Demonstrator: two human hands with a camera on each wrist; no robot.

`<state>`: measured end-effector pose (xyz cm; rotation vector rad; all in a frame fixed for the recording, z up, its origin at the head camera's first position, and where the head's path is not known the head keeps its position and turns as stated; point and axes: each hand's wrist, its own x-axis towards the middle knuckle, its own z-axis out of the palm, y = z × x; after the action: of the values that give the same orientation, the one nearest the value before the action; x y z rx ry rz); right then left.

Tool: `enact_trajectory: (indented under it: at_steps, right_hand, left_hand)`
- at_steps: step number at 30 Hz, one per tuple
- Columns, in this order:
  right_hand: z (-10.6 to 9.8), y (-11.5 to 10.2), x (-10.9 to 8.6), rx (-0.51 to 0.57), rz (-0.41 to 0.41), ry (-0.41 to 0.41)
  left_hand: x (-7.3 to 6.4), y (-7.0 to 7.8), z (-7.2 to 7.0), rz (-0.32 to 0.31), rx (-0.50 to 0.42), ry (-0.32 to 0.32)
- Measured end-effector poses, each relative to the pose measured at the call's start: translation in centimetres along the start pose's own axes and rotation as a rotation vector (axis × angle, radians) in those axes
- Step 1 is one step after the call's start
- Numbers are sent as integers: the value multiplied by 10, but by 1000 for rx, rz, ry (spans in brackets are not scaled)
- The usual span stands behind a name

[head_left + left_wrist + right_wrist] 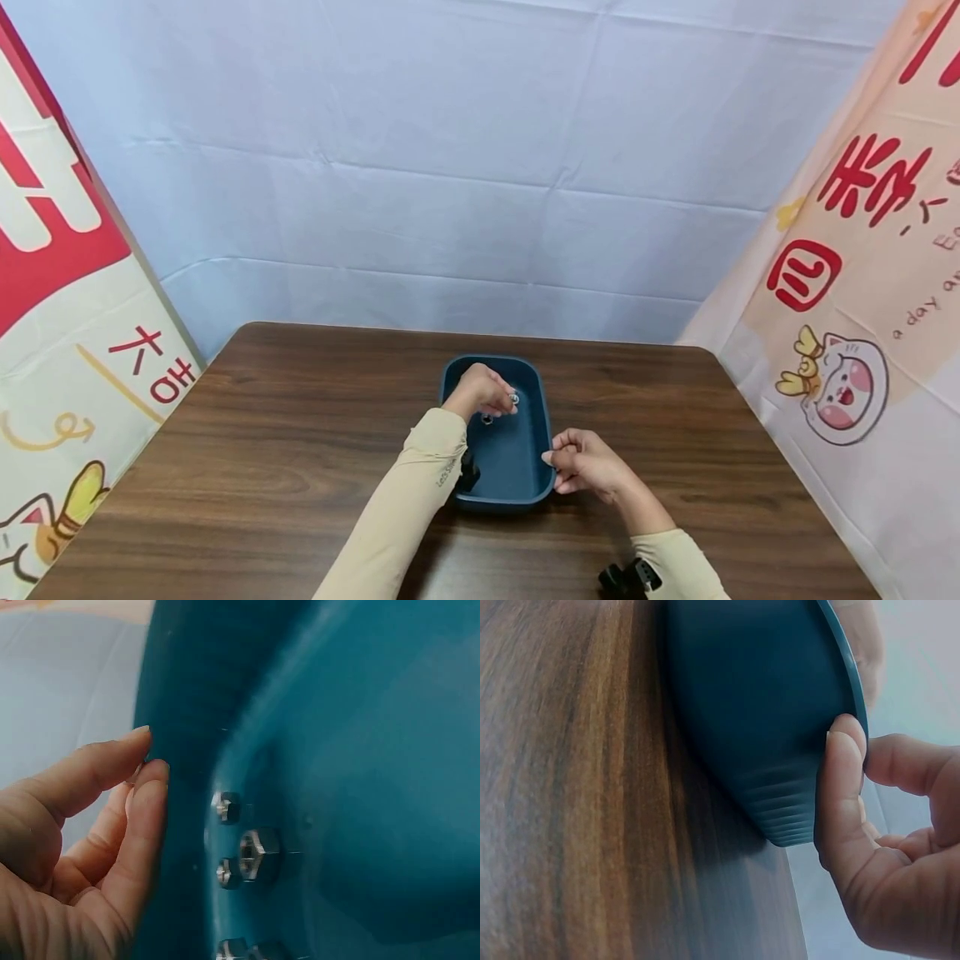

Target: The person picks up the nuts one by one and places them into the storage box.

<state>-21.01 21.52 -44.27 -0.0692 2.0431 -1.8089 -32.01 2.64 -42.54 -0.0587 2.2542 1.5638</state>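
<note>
A deep blue rectangular tray (pixel 512 458) stands on the table with several metal hex nuts inside. In the left wrist view a larger nut (pixel 259 855) lies among smaller ones, one small nut (pixel 227 808) near the tray's wall. My left hand (pixel 486 392) is over the far part of the tray, above the nuts. Its thumb and index finger are loosely bent, tips close together, and no object shows between them. My right hand (pixel 591 462) pinches the tray's right rim near the front corner, thumb and index finger on either side of the wall (pixel 840 667).
The tray rests on a dark wooden table (pixel 315 442). A pale cloth (pixel 450 167) hangs behind it, and printed banners stand at the left (pixel 67 250) and right (pixel 847 275). A black wrist camera (pixel 630 577) is strapped below my right hand.
</note>
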Motion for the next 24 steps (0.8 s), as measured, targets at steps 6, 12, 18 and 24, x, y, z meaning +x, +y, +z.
enact_trajectory:
  at_steps: [6, 12, 18, 24]
  right_hand:
    - [1, 1, -2, 2, 1, -6]
    - [2, 0, -4, -5, 5, 2]
    - [1, 0, -2, -5, 0, 4]
    - [2, 2, -2, 8, 5, -6]
  left_hand:
    - [7, -8, 8, -55, 60, 5]
    - [10, -9, 12, -50, 83, -8]
    - [13, -10, 12, -74, 185, -29]
    - [15, -12, 11, -146, 187, -86]
